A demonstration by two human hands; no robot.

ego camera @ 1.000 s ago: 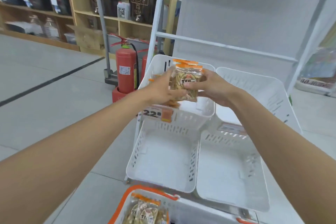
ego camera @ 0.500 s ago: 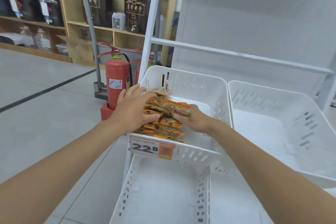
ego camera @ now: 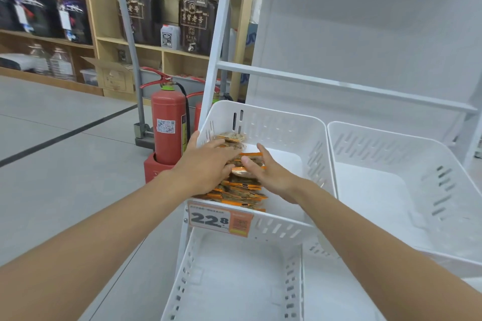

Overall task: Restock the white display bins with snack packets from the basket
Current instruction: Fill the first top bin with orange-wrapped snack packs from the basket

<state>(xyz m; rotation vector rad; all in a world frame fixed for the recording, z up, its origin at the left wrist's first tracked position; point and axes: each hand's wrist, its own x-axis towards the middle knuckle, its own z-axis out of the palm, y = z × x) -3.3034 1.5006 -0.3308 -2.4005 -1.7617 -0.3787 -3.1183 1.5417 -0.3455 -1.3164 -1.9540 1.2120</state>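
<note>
A row of orange-edged snack packets (ego camera: 241, 191) stands along the left side of the upper left white bin (ego camera: 284, 122). My left hand (ego camera: 208, 164) lies flat over the packets with straight fingers, pressing them against the bin's left wall. My right hand (ego camera: 268, 172) rests against the right side of the row, fingers extended. Neither hand grips a packet. The basket is out of view.
An orange price tag reading 22.8 (ego camera: 220, 219) hangs on the bin's front. Another white bin (ego camera: 427, 154) sits to the right, and two lower bins (ego camera: 234, 281) stand below. Red fire extinguishers (ego camera: 168, 125) and a grey trolley handle (ego camera: 130, 34) stand left of the rack.
A second ago both hands held a packet above the bin. They lowered it into the row, and now the hands lie flat against the packets. My view has moved closer to the bin.
</note>
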